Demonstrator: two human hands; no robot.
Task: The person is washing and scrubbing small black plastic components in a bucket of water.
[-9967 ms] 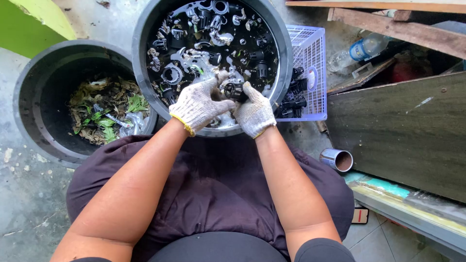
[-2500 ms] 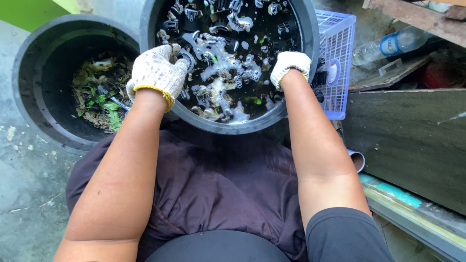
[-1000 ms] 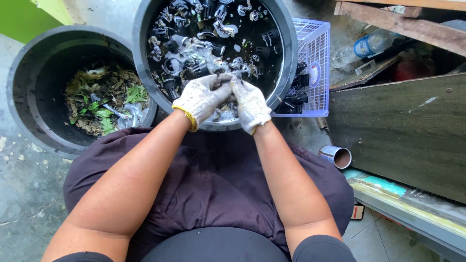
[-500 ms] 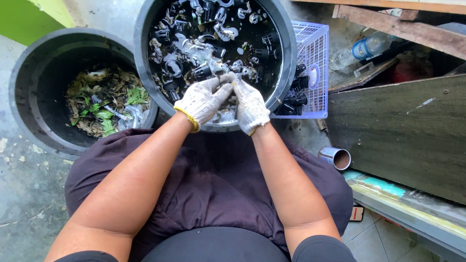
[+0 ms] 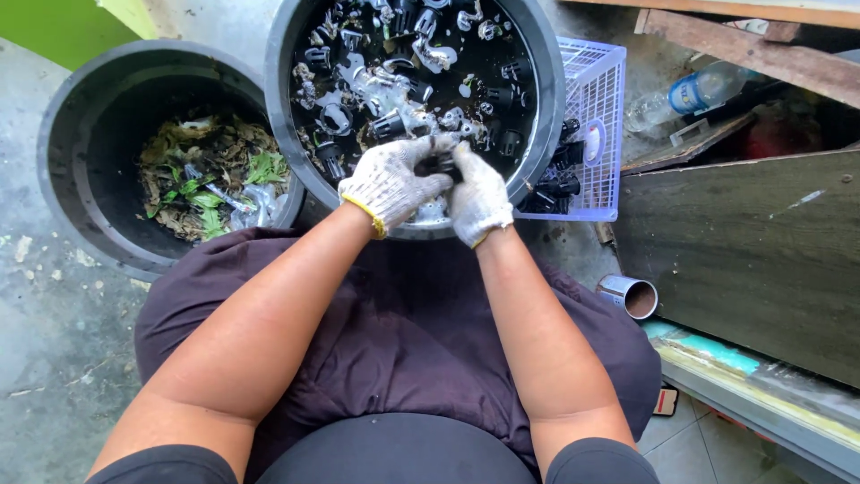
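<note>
A: Status?

B: Both gloved. Left hand (image 5: 387, 182) and right hand (image 5: 477, 195) closed together around one small black plastic fitting (image 5: 441, 164), held over the near edge of the big black tub (image 5: 545, 99). Looks like scrubbing it.

A: Progress?

B: Probably early to midway. Plenty of black fittings still floating in foamy water in the tub. A handful already sitting in the blue mesh basket (image 5: 595, 94), just right of the tub, touching its rim.

A: Surroundings?

B: Second black tub (image 5: 67, 166) on the left, holding leaves and scraps. Clear plastic bottle (image 5: 694, 94) past the basket. Dark wooden board (image 5: 743, 242) at right, open metal can (image 5: 630, 296) below it by the knee.

A: Obstructions?

B: None seen. Basket within easy reach of right hand.
</note>
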